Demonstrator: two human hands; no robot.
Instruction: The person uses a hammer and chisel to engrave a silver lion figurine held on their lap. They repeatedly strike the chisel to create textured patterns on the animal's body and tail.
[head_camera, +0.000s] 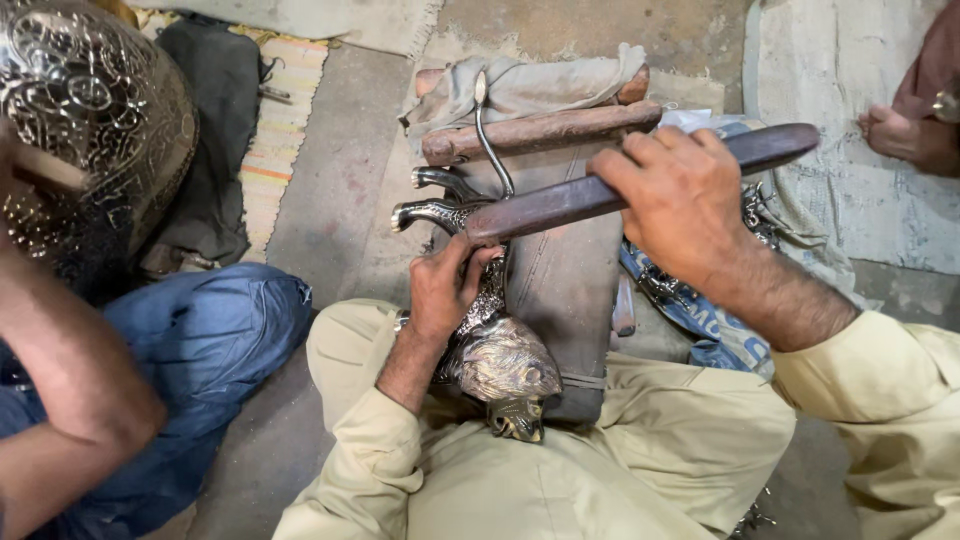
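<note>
My left hand (445, 285) grips a dark metal animal figure (495, 365) that rests on my lap, its horns (430, 205) pointing away from me. My right hand (680, 200) is closed around a long dark wooden stick (560, 205), held across the figure's horns. A thin curved metal piece (488, 130) rises above the horns. Under the figure lies a brown wooden block (560, 270) with a cloth-wrapped log (540, 125) at its far end.
A person in blue trousers (200, 330) sits at my left, an arm (70, 390) beside a large engraved metal vessel (90, 110). Another person's foot (900, 135) is at the right on pale cloth (850, 70). Small metal parts (650, 285) lie by my right knee.
</note>
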